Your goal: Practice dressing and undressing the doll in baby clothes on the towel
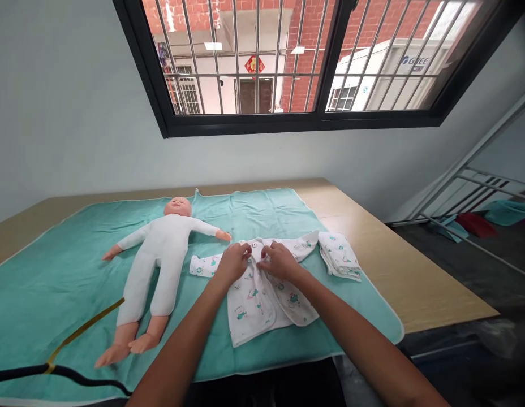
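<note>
A white baby jacket point(250, 308) with a small green and pink print lies spread on a green cloth point(254, 209), its sleeves out to both sides and its front parted below. My left hand point(235, 261) pinches the front edge near the neckline. Close beside it, my right hand point(280, 261) pinches the opposite front edge. To the left a baby doll point(163, 254) in a white body lies on its back, arms apart. A folded piece of matching printed clothing point(339, 255) sits at the jacket's right sleeve.
The cloth covers much of a wooden table point(419, 277). A black cord point(80, 376) with a yellow strap point(86, 330) crosses the lower left. Behind the table stand a wall and a barred window point(254, 62). A metal frame point(478, 175) rises at the right.
</note>
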`<control>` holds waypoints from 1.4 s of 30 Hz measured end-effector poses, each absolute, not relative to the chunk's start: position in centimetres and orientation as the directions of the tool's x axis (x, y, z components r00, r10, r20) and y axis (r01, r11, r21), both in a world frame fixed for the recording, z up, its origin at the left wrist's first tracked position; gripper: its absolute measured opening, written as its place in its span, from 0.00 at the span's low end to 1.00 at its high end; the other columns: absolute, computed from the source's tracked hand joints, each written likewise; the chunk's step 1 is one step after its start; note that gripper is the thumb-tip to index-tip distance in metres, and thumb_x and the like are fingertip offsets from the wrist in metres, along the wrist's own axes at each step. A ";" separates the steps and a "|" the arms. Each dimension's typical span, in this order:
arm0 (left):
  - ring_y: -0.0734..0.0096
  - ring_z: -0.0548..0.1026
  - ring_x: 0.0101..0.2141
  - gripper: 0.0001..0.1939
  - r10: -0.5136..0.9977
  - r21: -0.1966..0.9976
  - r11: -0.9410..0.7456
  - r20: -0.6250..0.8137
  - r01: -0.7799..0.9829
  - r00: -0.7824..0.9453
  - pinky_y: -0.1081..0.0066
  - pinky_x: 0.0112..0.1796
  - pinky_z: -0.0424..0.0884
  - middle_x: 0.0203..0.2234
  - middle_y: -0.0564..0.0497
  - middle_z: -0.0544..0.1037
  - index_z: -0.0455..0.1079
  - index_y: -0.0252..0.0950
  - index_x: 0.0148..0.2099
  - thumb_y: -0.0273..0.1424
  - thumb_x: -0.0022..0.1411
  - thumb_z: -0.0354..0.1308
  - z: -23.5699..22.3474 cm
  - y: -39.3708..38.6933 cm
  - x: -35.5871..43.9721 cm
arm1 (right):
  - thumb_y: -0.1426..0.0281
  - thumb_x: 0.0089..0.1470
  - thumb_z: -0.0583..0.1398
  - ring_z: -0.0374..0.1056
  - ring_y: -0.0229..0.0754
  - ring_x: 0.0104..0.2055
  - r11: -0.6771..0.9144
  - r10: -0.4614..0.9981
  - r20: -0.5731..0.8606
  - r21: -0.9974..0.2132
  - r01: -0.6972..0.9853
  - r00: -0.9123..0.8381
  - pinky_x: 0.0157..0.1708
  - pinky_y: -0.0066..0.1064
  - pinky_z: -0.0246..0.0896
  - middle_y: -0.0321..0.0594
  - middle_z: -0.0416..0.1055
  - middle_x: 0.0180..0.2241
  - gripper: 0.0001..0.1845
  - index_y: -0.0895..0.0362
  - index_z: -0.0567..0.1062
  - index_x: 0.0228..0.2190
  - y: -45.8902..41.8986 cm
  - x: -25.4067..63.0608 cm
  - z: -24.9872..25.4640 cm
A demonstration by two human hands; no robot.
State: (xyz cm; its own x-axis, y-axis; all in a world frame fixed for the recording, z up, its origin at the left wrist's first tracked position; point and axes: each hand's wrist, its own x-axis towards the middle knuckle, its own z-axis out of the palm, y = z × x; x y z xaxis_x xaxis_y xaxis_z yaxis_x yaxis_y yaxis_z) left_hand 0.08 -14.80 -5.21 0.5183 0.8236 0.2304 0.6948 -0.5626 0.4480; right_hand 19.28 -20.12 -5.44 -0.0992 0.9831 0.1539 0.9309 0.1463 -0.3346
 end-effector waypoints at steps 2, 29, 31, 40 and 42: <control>0.67 0.72 0.35 0.10 0.851 0.547 -0.503 0.181 0.669 0.492 0.70 0.37 0.65 0.31 0.51 0.74 0.71 0.39 0.43 0.27 0.63 0.50 -4.9 -14.7 -1.4 | 0.59 0.52 0.64 0.63 0.43 0.40 0.105 0.989 0.133 -0.331 0.938 -0.064 0.43 0.31 0.54 0.41 0.66 0.34 0.12 0.55 0.76 0.32 -19.7 19.3 -5.3; 0.58 0.71 0.45 0.18 0.804 -0.060 -0.583 0.106 0.811 0.585 0.52 0.55 0.57 0.42 0.44 0.74 0.74 0.42 0.54 0.31 0.63 0.52 -2.2 -8.5 -7.9 | 0.68 0.57 0.58 0.64 0.46 0.44 -0.049 0.934 0.309 -0.391 0.919 0.181 0.44 0.33 0.50 0.43 0.72 0.38 0.08 0.55 0.78 0.37 -15.1 19.6 -6.9; 0.57 0.71 0.45 0.22 0.837 0.019 -0.538 0.129 0.843 0.532 0.59 0.49 0.63 0.44 0.41 0.73 0.70 0.39 0.58 0.40 0.67 0.49 -3.0 -10.0 -4.9 | 0.69 0.58 0.57 0.65 0.45 0.43 -0.013 0.919 0.348 -0.446 0.895 0.187 0.44 0.33 0.50 0.41 0.73 0.36 0.08 0.55 0.76 0.37 -15.2 19.7 -6.3; 0.65 0.74 0.34 0.15 0.860 0.468 -0.507 0.218 0.724 0.461 0.68 0.38 0.64 0.29 0.51 0.76 0.71 0.40 0.42 0.43 0.68 0.48 -0.8 -12.7 -1.6 | 0.56 0.59 0.54 0.58 0.37 0.27 0.187 0.936 0.351 -0.563 0.805 0.028 0.29 0.26 0.49 0.33 0.61 0.21 0.21 0.56 0.65 0.21 -16.3 23.5 -4.8; 0.68 0.72 0.28 0.18 0.866 0.555 -0.492 0.232 0.671 0.443 0.71 0.31 0.62 0.24 0.55 0.74 0.70 0.41 0.43 0.46 0.68 0.45 1.7 -12.5 -1.8 | 0.52 0.61 0.52 0.54 0.35 0.25 0.166 0.896 0.423 -0.600 0.783 0.135 0.27 0.26 0.47 0.31 0.55 0.19 0.26 0.56 0.60 0.18 -16.1 24.6 -3.5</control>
State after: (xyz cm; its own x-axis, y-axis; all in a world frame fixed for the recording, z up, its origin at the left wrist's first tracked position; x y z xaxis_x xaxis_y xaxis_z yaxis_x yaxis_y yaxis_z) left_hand -1.81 -12.51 1.67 0.4428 0.8661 0.2321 0.6706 -0.4917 0.5555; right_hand 24.59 -16.14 -3.47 0.1345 0.8961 0.4230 0.7827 0.1657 -0.5999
